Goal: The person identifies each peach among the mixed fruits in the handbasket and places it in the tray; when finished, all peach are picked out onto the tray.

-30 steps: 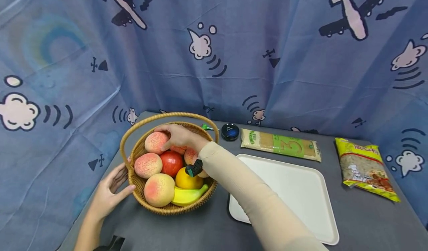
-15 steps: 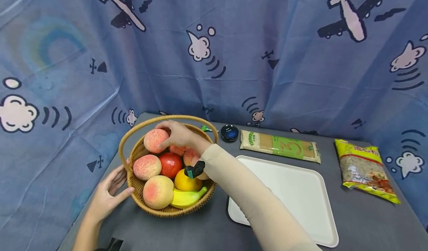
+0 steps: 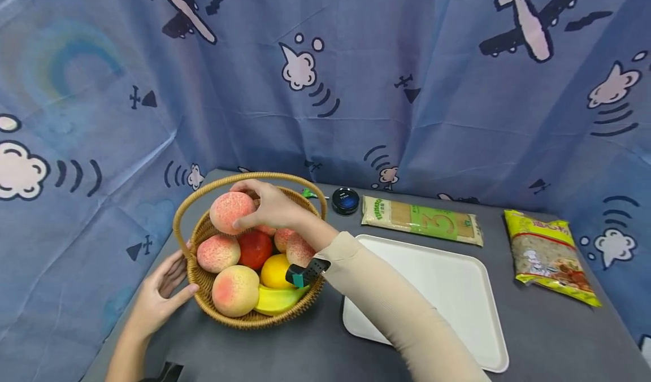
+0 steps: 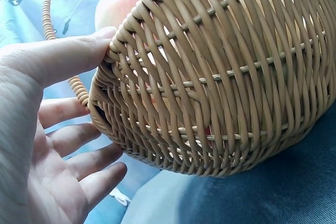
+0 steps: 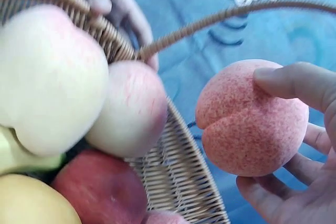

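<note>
Before a blue curtain [image 3: 356, 43], near a grey table's [image 3: 285, 354] left edge, a creased, speckled pink peach [image 3: 229, 211] is gripped by the right hand [image 3: 270, 205] over a basket [image 3: 246, 323] touched by the spread left hand [image 3: 156, 298].

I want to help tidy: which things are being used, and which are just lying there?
Probably in use:
peach in right hand
basket touched by left hand
other fruit

Probably just lying about:
green-labelled packet
yellow bag
round dark container
white tray (unsure)
</note>
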A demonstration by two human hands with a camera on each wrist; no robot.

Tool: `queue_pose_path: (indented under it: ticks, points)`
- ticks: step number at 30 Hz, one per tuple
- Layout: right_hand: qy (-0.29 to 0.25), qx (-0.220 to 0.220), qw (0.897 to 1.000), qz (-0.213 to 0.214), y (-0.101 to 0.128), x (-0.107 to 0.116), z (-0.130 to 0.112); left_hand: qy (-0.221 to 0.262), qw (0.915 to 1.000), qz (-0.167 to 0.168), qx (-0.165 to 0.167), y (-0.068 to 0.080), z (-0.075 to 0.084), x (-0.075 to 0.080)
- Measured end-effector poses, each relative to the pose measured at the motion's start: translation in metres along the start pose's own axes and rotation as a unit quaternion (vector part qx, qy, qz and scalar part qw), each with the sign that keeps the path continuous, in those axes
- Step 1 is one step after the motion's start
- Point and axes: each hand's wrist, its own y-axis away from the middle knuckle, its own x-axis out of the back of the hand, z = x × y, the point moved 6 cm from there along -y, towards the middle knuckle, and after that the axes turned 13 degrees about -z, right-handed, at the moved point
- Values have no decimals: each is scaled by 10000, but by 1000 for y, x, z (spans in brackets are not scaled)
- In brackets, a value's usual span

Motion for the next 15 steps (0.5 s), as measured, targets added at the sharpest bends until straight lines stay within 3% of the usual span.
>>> queue_pose_path:
  ticks: [7,12,15]
  points:
    - [115,633,9979,-27,41,-5,-13,-177,9997,59,169,2,-2,0]
    - [207,1023,9944,165,71,-6,-13,-64,9999,70,105,2,-4,0]
    - [2,1248,9916,333,90,-6,-12,4,10000,40,23,1,-4,0]
